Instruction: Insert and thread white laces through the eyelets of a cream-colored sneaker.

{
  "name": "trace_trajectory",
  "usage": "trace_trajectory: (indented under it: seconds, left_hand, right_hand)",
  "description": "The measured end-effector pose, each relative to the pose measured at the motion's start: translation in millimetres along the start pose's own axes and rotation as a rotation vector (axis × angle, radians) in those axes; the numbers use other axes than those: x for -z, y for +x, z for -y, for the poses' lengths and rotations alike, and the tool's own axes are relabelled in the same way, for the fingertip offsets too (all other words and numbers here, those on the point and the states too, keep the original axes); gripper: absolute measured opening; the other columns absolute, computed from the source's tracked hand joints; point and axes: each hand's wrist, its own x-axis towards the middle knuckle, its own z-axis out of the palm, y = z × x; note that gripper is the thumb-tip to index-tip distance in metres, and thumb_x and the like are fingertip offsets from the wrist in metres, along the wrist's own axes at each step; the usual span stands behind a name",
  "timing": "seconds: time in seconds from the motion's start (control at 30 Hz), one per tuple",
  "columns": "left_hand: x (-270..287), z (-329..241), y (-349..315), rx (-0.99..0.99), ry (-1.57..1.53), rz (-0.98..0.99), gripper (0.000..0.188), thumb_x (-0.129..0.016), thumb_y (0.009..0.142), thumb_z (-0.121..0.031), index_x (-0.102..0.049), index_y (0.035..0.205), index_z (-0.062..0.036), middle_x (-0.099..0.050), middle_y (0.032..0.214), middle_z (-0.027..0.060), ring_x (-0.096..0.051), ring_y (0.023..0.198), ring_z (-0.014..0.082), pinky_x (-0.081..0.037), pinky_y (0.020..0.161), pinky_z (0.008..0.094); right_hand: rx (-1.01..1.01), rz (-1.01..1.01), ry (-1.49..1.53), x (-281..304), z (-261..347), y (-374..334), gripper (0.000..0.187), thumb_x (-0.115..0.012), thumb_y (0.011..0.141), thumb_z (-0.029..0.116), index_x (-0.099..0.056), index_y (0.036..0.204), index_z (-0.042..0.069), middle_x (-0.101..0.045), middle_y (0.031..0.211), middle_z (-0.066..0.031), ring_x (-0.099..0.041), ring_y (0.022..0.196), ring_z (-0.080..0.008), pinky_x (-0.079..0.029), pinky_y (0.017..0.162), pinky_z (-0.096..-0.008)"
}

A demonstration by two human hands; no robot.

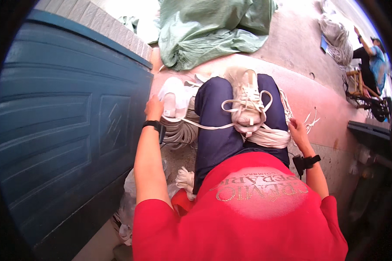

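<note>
A beige sneaker [248,104] lies across my thighs, its pale lace looped loosely over the tongue and sides. From its front, one length of shoelace [213,127] stretches left to my left hand [154,108], whose fingers are closed around it by the blue door. Right beside that hand are white, shoe-shaped things [173,98]. My right hand [298,132] is out past my right thigh, its fingers bent and apart, with nothing visible in them. A bundle of pale laces [270,137] rests on my lap under the sneaker, close to the right hand.
A blue panelled door [65,104] borders my left side. Coiled cords [178,132] and a clear plastic bag [133,191] are beside my left leg. Ahead lies a green tarp [213,35]. More loose laces [310,124] lie at right, and another person [374,65] sits at far right.
</note>
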Motion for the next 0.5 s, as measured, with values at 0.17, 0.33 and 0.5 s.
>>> trace_trajectory:
  seconds: [0.17, 0.33, 0.5]
  left_hand:
    - [28, -5, -12, -0.219, 0.39, -0.08, 0.027, -0.054, 0.079, -0.03, -0.063, 0.08, -0.0045, -0.062, 0.084, 0.0172, -0.06, 0.08, 0.0357, -0.048, 0.07, 0.0454]
    - [104, -5, -70, -0.096, 0.242, -0.379, 0.028, -0.048, 0.081, -0.025, -0.061, 0.066, -0.005, -0.061, 0.067, 0.0144, -0.06, 0.065, 0.0331, -0.048, 0.059, 0.043]
    - [168, -57, -168, -0.386, -0.03, -0.679, 0.024, -0.057, 0.078, -0.019, -0.054, 0.063, -0.0011, -0.053, 0.06, 0.0169, -0.052, 0.056, 0.0343, -0.039, 0.051, 0.0436]
  right_hand:
    - [0.316, 0.029, 0.032, -5, 86, 11, 0.023, -0.056, 0.08, 0.009, -0.055, 0.1, -0.002, -0.059, 0.084, -0.012, -0.056, 0.074, -0.0181, -0.045, 0.068, -0.0286]
    - [0.482, 0.158, 0.212, -6, 185, 0, 0.02, -0.057, 0.08, 0.008, -0.056, 0.098, 0.0, -0.06, 0.086, -0.0118, -0.057, 0.079, -0.0175, -0.045, 0.069, -0.0268]
    - [0.958, 0.608, 0.148, -66, 290, -47, 0.049, -0.065, 0.074, 0.027, -0.051, 0.112, -0.001, -0.059, 0.096, -0.0203, -0.057, 0.09, -0.0324, -0.045, 0.078, -0.0377]
